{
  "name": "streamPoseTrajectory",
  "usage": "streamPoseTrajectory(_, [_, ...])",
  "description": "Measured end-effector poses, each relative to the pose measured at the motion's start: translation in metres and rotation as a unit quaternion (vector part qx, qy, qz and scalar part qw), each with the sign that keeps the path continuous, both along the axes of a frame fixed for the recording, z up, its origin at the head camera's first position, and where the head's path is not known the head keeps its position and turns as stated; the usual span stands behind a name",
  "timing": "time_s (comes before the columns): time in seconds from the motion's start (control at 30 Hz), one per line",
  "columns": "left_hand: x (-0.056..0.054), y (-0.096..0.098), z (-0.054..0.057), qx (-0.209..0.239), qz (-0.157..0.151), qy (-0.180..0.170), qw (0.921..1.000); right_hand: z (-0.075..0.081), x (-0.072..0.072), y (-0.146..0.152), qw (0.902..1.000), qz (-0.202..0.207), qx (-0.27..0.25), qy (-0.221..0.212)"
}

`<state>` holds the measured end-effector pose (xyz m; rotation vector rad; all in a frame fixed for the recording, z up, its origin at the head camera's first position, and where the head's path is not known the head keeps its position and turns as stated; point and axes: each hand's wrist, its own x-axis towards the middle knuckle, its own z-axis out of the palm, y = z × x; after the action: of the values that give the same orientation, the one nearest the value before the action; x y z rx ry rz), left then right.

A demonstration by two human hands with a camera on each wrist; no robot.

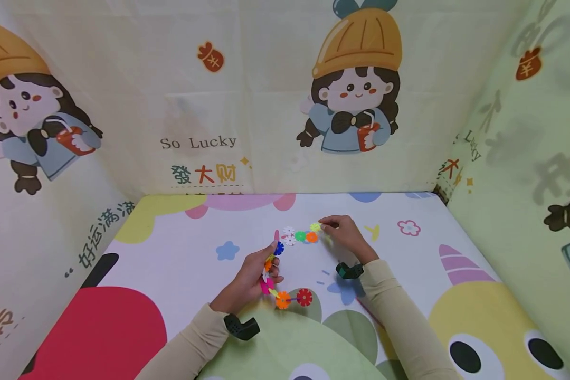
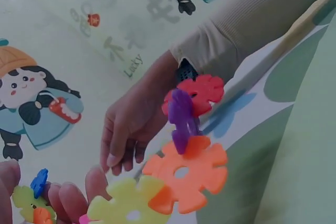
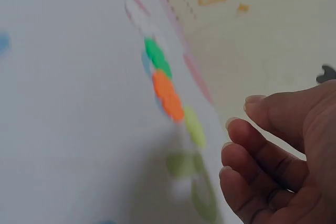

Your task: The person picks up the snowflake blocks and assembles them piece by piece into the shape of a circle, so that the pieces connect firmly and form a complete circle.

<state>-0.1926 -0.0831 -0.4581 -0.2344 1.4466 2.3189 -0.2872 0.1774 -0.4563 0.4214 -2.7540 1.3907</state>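
My left hand (image 1: 253,277) holds a curved chain of interlocking snowflake discs. A blue disc (image 1: 279,248) tops the chain. At its lower end hang an orange disc (image 1: 282,301) and a red disc (image 1: 304,297); the left wrist view shows a purple disc (image 2: 182,121) linking these two. On the table beyond lie loose discs: white (image 1: 289,240), green (image 1: 300,236), orange (image 1: 312,237) and yellow (image 1: 315,227). By the yellow one is my right hand (image 1: 345,232), fingers loosely bent. The right wrist view shows a gap between its fingertips and the yellow disc (image 3: 195,127), with nothing held.
A cartoon-printed cloth (image 1: 190,327) covers the table. Printed curtains stand behind (image 1: 266,105) and on both sides. A black object (image 1: 100,270) lies at the table's left edge. Each wrist wears a small black camera.
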Motion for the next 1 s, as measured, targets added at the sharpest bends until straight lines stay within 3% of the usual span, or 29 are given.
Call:
streamPoseTrajectory(0.2, [-0.001,-0.002,-0.001,0.011,-0.024,-0.014,0.9996,-0.002,-0.010,0.010,0.9995,-0.025,0.008,-0.020])
streamPoseTrajectory(0.53, [-0.001,-0.002,-0.001,0.005,0.008,-0.016,0.9998,-0.002,-0.028,-0.012,0.9979,-0.049,0.030,-0.028])
streamPoseTrajectory(0.73, [-0.002,-0.001,-0.001,0.003,0.006,-0.019,0.9998,-0.008,-0.031,-0.019,0.9967,-0.035,0.047,-0.057])
streamPoseTrajectory(1.0, [-0.001,-0.001,-0.001,0.003,-0.006,-0.025,0.9997,-0.012,-0.028,-0.023,0.9915,-0.002,0.120,-0.051])
